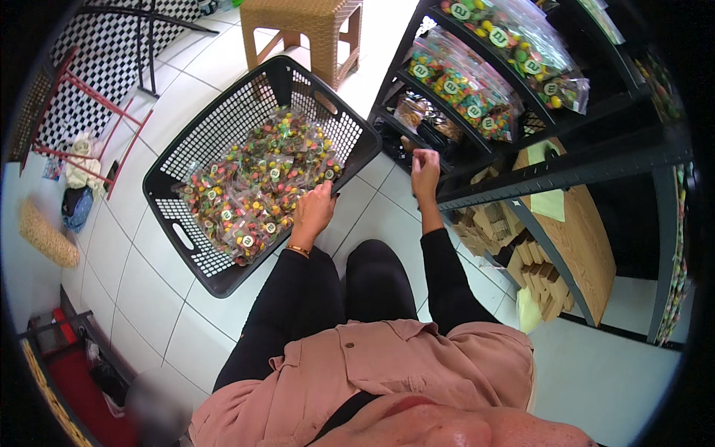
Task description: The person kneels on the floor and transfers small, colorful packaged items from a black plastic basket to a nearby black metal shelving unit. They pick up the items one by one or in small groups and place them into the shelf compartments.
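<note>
A black plastic basket [162, 158] with lattice sides stands on the floor ahead of me. Many small clear bags of colourful candy [257, 186] lie heaped inside it. My left hand [314, 214] is closed over the basket's near right rim, beside the heap. To the right, my right hand [425, 177] is raised at the lower end of the black shelf rack [477, 153]. Its fingers are curled together, and whatever they may hold does not show. Larger clear bags of candy [465, 91] stand in a row on a shelf tier just beyond it.
A brown woven-look stool [298, 16] stands behind the basket. A red metal frame [126, 149] and a checkered panel [104, 67] are at the left. Flat cardboard pieces [540, 272] are stacked under a wooden board [577, 238] at the right. White tiles [141, 298] cover the floor.
</note>
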### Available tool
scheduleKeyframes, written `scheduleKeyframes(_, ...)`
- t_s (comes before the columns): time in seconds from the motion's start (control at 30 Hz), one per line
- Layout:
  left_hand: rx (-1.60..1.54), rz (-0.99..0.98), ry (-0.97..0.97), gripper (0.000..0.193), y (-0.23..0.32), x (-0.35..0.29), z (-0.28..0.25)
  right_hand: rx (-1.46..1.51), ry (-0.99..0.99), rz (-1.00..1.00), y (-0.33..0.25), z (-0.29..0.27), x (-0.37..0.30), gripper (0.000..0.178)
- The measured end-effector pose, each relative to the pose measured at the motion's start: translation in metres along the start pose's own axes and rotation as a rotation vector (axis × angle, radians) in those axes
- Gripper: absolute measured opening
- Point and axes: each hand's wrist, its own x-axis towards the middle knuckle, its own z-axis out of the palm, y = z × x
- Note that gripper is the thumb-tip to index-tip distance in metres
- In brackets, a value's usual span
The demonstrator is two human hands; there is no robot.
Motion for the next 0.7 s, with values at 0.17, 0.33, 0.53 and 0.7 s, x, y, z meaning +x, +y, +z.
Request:
scheduleKeyframes(0.17,0.035,0.024,-0.007,0.026,0.003,0.003,0.001,-0.320,0.019,-0.021,0.040,-0.009,0.050,0.023)
scheduleKeyframes(0.33,0.037,0.025,0.015,0.025,0.001,0.001,0.003,-0.352,-0.113,0.113,0.065,-0.003,0.064,0.015)
scheduleKeyframes(0.53,0.022,0.032,0.034,0.023,0.000,0.000,0.003,-0.186,0.064,0.072,0.080,-0.010,0.068,0.015)
scheduleKeyframes(0.7,0.010,0.037,0.032,0.023,0.002,0.002,0.004,0.173,0.408,0.510,0.086,-0.014,0.081,0.027)
